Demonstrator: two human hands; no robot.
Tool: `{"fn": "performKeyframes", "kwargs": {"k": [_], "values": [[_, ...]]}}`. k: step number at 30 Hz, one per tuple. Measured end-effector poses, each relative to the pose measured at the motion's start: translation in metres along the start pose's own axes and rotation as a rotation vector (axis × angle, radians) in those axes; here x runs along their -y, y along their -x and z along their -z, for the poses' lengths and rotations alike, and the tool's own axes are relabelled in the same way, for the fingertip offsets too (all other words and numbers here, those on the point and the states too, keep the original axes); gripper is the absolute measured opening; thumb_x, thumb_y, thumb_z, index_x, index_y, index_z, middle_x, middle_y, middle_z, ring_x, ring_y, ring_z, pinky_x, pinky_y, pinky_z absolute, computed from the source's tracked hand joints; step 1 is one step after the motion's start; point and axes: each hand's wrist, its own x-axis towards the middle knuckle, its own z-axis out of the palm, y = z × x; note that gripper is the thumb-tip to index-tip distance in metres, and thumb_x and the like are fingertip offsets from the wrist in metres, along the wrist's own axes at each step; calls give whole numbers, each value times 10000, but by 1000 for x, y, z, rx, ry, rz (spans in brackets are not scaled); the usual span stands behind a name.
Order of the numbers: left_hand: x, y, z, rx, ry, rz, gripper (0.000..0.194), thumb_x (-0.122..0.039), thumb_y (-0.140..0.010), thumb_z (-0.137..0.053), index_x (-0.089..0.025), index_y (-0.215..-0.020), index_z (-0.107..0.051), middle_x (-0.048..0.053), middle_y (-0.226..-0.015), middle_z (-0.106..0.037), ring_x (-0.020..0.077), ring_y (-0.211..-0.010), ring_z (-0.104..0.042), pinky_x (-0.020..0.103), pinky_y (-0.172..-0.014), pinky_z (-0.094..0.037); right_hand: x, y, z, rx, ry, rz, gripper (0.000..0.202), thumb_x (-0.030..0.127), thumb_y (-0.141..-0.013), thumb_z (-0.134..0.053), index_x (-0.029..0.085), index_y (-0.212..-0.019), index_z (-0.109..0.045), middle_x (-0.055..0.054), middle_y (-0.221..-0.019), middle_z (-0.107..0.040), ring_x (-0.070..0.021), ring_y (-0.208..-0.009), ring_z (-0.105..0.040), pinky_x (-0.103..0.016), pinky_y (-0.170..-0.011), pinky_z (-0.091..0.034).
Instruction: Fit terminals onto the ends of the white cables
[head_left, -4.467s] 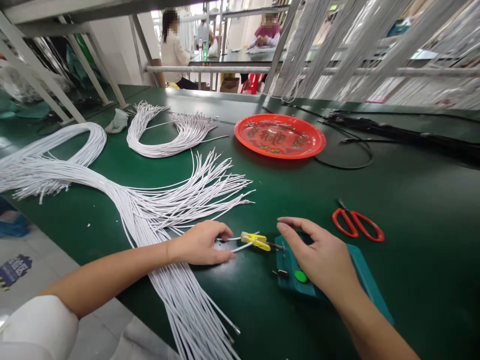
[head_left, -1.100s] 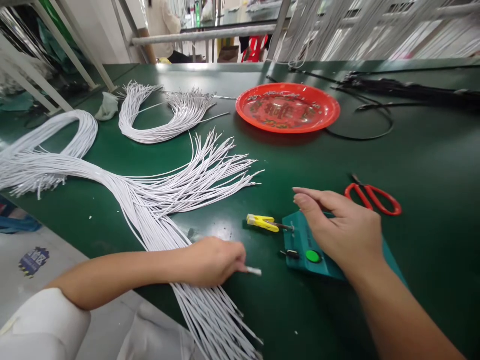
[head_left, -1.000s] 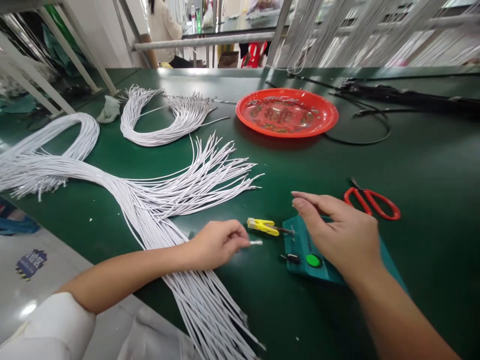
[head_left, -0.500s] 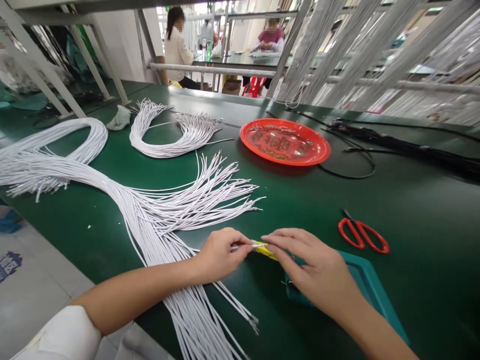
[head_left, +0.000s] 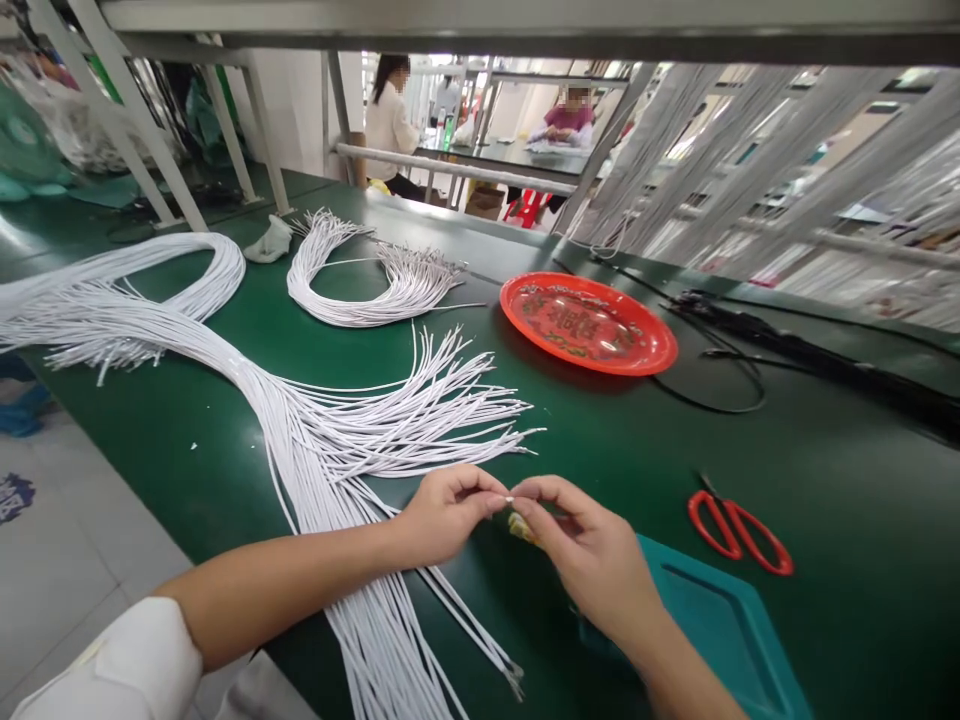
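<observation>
My left hand [head_left: 450,512] is closed, thumb and fingers pinching the end of a white cable. My right hand [head_left: 585,540] meets it fingertip to fingertip, pinching at the same small white tip between them. Something yellow [head_left: 523,528] shows under the right fingers; what it is I cannot make out. Below and left of my left forearm, a large bundle of white cables [head_left: 315,430] fans out over the green table. A teal tray [head_left: 731,640] lies partly behind my right hand and wrist.
Red-handled scissors [head_left: 739,530] lie at the right, beyond the teal tray. Farther back are a red round tray [head_left: 589,325] with small pieces, a curved cable bundle [head_left: 345,300] and black cables [head_left: 825,355]. Metal rack bars cross the back; two people sit beyond.
The view has tilted, so the table things sit lower. My right fingers have curled in and drawn closer to my left fingertips; less of the yellow thing shows.
</observation>
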Motion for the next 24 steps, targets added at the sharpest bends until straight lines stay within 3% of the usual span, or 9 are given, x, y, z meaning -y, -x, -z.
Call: {"fn": "performKeyframes", "kwargs": {"k": [2, 6, 11, 14, 19, 24], "values": [[2, -1, 0, -6, 94, 33, 242, -354, -698, -603, -113, -712, -592, -2, -625, -516, 91, -596, -447, 224, -603, -367, -5, 2, -15, -79, -291, -154, 248, 418, -704, -602, 181, -774, -595, 11, -653, -574, -97, -490, -503, -246, -486, -436], [8, -1, 1, 7, 204, 49, 299, -403, -680, -631, -110, -721, -586, 5, -646, -539, 85, -607, -459, 223, -620, -373, -4, 5, -34, -166, -760, -327, 275, 386, -601, -706, 174, -753, -619, 38, -553, -526, -72, -461, -456, -198, -415, -373], [8, -1, 0, 16, 245, 82, 333, -425, -660, -651, -106, -714, -572, 6, -617, -543, 80, -588, -467, 219, -611, -379, 1, 7, -39, -207, -900, -371, 281, 346, -539, -752, 157, -726, -660, 28, -531, -527, -66, -482, -441, -190, -427, -369], [6, -1, -1, 18, 207, 103, 357, -451, -660, -638, -107, -720, -560, 0, -595, -534, 76, -562, -466, 209, -574, -378, -5, 9, -42, -279, -806, -345, 299, 378, -567, -728, 149, -749, -666, 25, -522, -526, -77, -486, -437, -210, -439, -377], [10, 3, -5, 31, 39, 64, 292, -394, -719, -580, -104, -740, -550, -13, -568, -503, 63, -508, -447, 178, -483, -342, -17, 17, -41, -403, -313, -250, 316, 436, -670, -628, 152, -803, -671, 20, -524, -546, -96, -480, -460, -235, -471, -389], [18, 9, -8, -65, -246, -72, 187, -297, -758, -526, -118, -710, -556, -28, -548, -473, 50, -479, -373, 166, -440, -286, -14, 21, -36, -436, 138, 17, 286, 410, -763, -519, 165, -687, -644, -22, -592, -613, -128, -516, -539, -240, -483, -415]]}}
